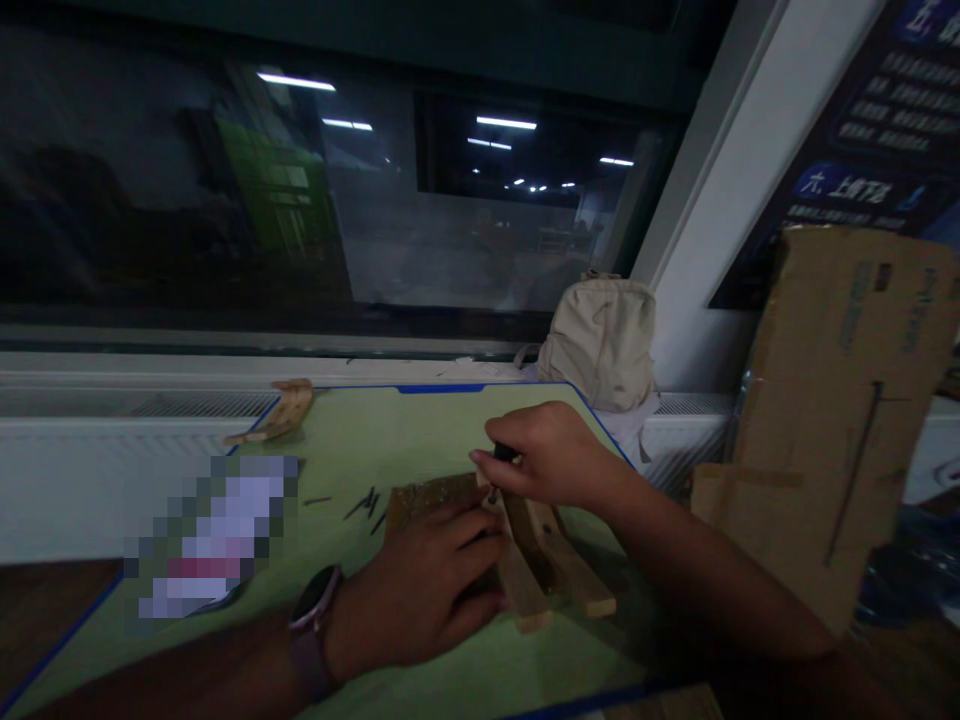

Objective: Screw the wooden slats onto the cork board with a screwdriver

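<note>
My right hand (551,455) is closed round the short black handle of a screwdriver (506,453). Its tip points down at a dark screw (493,495) near the far end of a light wooden piece (523,590). My left hand (427,575), with a watch on the wrist, grips that piece from the left, fingers over its far part and thumb low along its side. A second wooden piece (592,595) with a dark hole lies just right of it. Under the far ends is a brown board (420,495), partly covered by my left hand.
Several dark screws (367,503) lie loose on the green table (360,430) left of the board. A wooden part (281,410) rests at the far left corner, near a blurred packet (225,535). Behind stands a beige backpack (600,335); cardboard (832,420) leans at right.
</note>
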Motion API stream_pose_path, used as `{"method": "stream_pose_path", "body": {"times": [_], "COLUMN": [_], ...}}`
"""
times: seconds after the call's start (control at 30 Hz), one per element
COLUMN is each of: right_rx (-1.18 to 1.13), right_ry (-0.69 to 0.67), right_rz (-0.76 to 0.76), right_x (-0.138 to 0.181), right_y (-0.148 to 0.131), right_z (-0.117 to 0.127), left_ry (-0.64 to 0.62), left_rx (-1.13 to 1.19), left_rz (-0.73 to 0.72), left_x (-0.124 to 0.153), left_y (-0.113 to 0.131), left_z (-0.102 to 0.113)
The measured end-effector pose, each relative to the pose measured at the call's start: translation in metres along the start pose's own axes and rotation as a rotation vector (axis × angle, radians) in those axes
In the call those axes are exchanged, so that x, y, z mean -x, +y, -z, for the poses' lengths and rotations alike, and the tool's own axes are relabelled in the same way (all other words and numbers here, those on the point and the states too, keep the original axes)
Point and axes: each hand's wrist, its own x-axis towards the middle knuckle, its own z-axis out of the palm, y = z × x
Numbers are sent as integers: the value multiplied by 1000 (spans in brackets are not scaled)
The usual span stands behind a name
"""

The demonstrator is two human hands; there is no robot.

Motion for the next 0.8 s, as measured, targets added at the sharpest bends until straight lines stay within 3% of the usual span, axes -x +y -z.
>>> {"method": "stream_pose_path", "body": {"times": [0.13, 0.37, 0.6, 0.8], "right_rx": [82, 86, -248, -521], "right_ry": [28, -91, -152, -145], "right_rz": [-86, -95, 12, 199], "right_x": [1, 6, 9, 13], "right_y": [1, 4, 16, 22], "right_z": [3, 12, 13, 23], "left_ry": [0, -24, 47, 68], "left_rx": [-8, -32, -96, -140], "left_rz": [-14, 7, -56, -81], "left_x": [-1, 0, -1, -1], "left_y": [-1, -1, -5, -7], "left_z": [0, -2, -6, -7]}}
